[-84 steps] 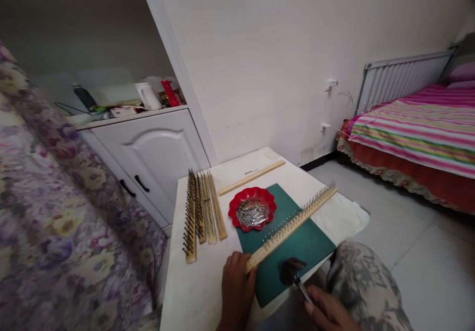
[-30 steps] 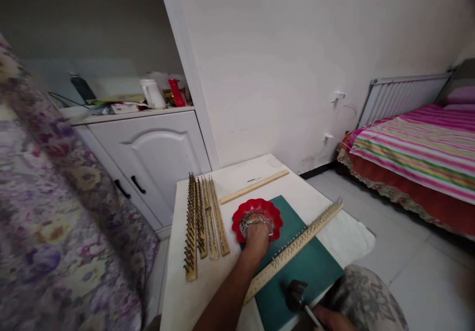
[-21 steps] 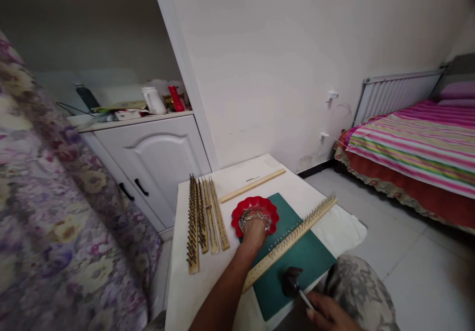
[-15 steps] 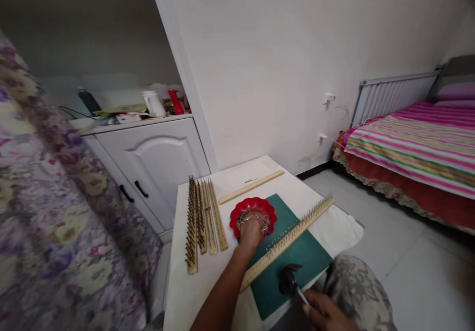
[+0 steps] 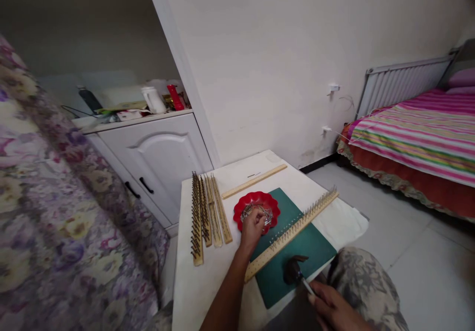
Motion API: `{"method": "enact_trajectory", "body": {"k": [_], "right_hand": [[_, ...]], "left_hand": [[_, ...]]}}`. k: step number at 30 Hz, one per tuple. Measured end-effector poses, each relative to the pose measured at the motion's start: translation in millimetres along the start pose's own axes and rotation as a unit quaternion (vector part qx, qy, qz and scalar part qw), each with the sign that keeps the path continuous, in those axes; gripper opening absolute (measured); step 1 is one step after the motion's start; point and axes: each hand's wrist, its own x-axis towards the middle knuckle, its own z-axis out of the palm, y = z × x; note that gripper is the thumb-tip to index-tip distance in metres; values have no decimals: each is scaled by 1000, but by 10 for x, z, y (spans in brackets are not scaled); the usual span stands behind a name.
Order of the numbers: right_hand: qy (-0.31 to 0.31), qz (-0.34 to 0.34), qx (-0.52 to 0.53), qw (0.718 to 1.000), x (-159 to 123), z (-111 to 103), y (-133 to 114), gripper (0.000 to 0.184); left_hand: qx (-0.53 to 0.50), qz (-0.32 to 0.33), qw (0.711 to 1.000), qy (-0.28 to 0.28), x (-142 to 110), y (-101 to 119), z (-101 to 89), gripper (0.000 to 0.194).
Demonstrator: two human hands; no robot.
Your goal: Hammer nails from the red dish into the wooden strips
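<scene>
A red scalloped bowl (image 5: 275, 211) holds a heap of loose nails (image 5: 245, 212). My left hand (image 5: 254, 223) is over the bowl with its fingertips pinched together; what is between them is too small to make out. A claw hammer (image 5: 293, 270) is gripped by its handle in my right hand (image 5: 332, 303), its head low over the near part of the green mat (image 5: 315, 246). Between the bowl and the hammer, a wooden strip (image 5: 261, 260) lies slantwise across the mat. Upright nails line its far stretch, while the near end shows only small holes or marks.
On the left of the white table (image 5: 185, 301) lie several nail-studded wooden strips (image 5: 198, 257). A plain strip (image 5: 256, 180) lies at the back, near a few loose dark nails. Beyond are a cabinet (image 5: 163, 167), a floral curtain (image 5: 74, 222) and a bed (image 5: 415, 138).
My left hand has lifted slightly out of the nails, and its fingertips now show pinched. My right hand still holds the hammer. The whole view has shifted a little.
</scene>
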Motion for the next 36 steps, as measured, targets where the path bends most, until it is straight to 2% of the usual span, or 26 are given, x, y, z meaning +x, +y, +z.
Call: {"method": "enact_trajectory", "body": {"k": [6, 10, 13, 19, 23, 26, 28, 30, 33, 36], "right_hand": [[-6, 19, 4, 1000, -28, 24, -22, 51], [-5, 17, 30, 999, -57, 66, 13, 46], [21, -2, 76, 997, -73, 95, -3, 42], [102, -47, 139, 984, 4, 75, -190, 37], [123, -73, 158, 977, 8, 70, -268, 35], [134, -87, 161, 974, -45, 60, -279, 33], [128, -82, 157, 976, -88, 36, -274, 32], [116, -70, 148, 980, -126, 6, -266, 32], [98, -52, 130, 985, -163, -17, -246, 31], [81, -38, 112, 990, -169, 6, -209, 31]], "left_hand": [[-165, -64, 984, 5, -218, 103, -49, 29], [-364, -131, 922, 6, -483, 264, -108, 28], [-413, -160, 896, -13, -714, 371, -104, 29], [-473, -197, 858, -43, -1105, 552, 127, 25], [-525, -216, 820, -71, -1280, 635, 323, 25], [-542, -231, 803, -93, -1382, 613, 403, 25], [-532, -235, 805, -116, -1439, 554, 422, 25], [-497, -217, 828, -141, -1487, 482, 421, 25], [-381, -147, 897, -167, -1539, 422, 386, 20], [-224, -39, 961, -155, -1581, 470, 325, 12]]}}
